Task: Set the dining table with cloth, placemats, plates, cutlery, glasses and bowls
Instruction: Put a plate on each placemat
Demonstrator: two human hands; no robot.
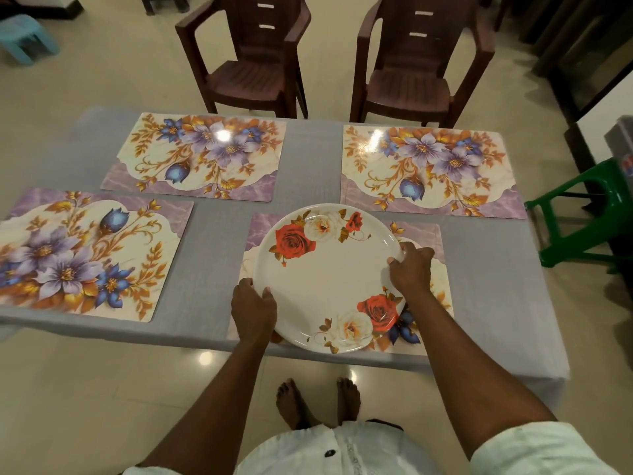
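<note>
A grey cloth (308,159) covers the table. Several floral placemats lie on it: far left (195,156), far right (428,169), near left (82,252), and near right (435,241). A white plate with red and cream roses (329,275) sits over the near right placemat. My left hand (253,308) grips the plate's left rim, thumb on top. My right hand (411,269) grips its right rim, thumb on top. Whether the plate rests on the mat or hangs just above it, I cannot tell.
Two dark brown plastic chairs (253,60) (418,63) stand at the table's far side. A green plastic stool (596,214) is off the right end. A pale blue stool (24,36) stands far left. My bare feet (318,402) are on the tiled floor by the near edge.
</note>
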